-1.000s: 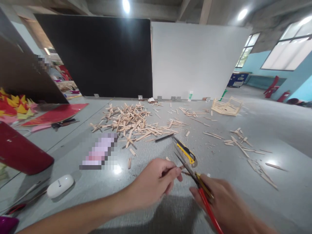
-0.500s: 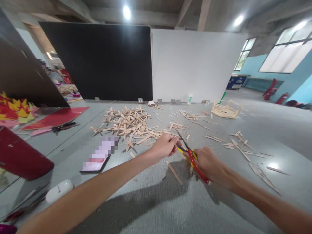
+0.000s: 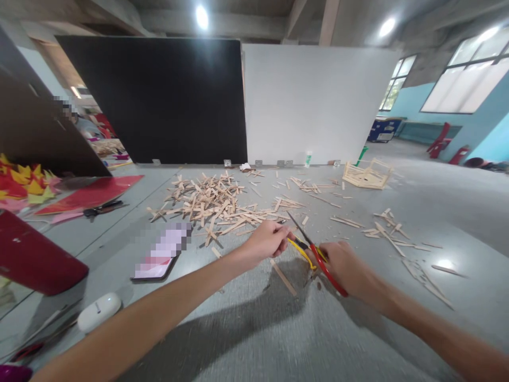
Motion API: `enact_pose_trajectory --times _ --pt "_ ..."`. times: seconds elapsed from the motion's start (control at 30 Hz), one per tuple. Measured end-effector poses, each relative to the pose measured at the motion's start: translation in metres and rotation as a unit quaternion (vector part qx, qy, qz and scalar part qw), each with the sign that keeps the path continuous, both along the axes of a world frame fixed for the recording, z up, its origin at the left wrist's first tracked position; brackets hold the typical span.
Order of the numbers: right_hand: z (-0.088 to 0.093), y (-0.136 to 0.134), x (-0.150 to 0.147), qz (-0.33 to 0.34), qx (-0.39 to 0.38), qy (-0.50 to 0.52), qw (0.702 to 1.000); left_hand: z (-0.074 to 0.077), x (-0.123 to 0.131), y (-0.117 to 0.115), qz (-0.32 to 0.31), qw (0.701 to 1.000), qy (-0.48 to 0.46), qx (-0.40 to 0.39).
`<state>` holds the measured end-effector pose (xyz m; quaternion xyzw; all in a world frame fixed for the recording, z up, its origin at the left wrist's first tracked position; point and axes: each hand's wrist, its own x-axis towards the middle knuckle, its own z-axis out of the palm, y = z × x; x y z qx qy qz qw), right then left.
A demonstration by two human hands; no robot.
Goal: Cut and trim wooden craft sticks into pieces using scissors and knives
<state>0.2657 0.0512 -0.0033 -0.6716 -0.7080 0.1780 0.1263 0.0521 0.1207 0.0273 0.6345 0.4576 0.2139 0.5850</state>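
Note:
My right hand (image 3: 347, 268) grips red-handled scissors (image 3: 318, 255) whose blades point up and left towards my left hand. My left hand (image 3: 267, 240) is pinched shut on a small piece of wooden stick at the blades' tip; the piece is mostly hidden by the fingers. A yellow utility knife (image 3: 299, 247) lies on the grey table just under both hands. One loose wooden stick (image 3: 283, 277) lies on the table below my left hand. Behind the hands spreads a big heap of wooden sticks (image 3: 210, 204).
A phone (image 3: 159, 254) and a white oval case (image 3: 98, 312) lie to the left, with a dark red object (image 3: 34, 257) and coloured paper beyond. Scattered sticks (image 3: 392, 233) lie to the right. A stick-built frame (image 3: 368, 174) stands at the back right before black and white boards.
Both arms stretched away from me, carrying scissors and stick piece out over the utility knife. A loose stick now lies on the table below my left hand. In the last half second little moved.

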Motion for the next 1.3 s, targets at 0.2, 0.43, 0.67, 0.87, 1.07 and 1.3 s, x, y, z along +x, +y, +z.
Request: enact_pose_trajectory --times 0.2,0.43,0.67,0.87,1.07,1.3 --pt "-0.013 -0.011 0.005 -0.023 0.03 -0.065 0.997 -0.004 -0.021 -0.009 -0.005 0.995 0.062 0.083" --pt "-0.021 -0.042 -0.005 -0.005 0.097 -0.093 0.991 -0.014 -0.039 -0.029 -0.084 0.984 0.098 0.12" --pt "-0.032 -0.043 -0.003 0.04 0.139 -0.119 0.982 -0.015 -0.052 -0.052 -0.081 0.952 0.201 0.214" --pt "-0.032 -0.038 -0.003 0.009 0.065 -0.181 0.981 0.009 -0.069 -0.088 -0.087 0.913 0.31 0.249" --pt "-0.024 -0.037 -0.01 0.003 0.03 -0.197 0.98 0.023 -0.076 -0.112 -0.328 0.899 0.203 0.208" --pt "-0.021 -0.038 -0.012 0.001 0.01 -0.227 0.974 0.013 -0.07 -0.137 -0.546 0.78 0.169 0.256"
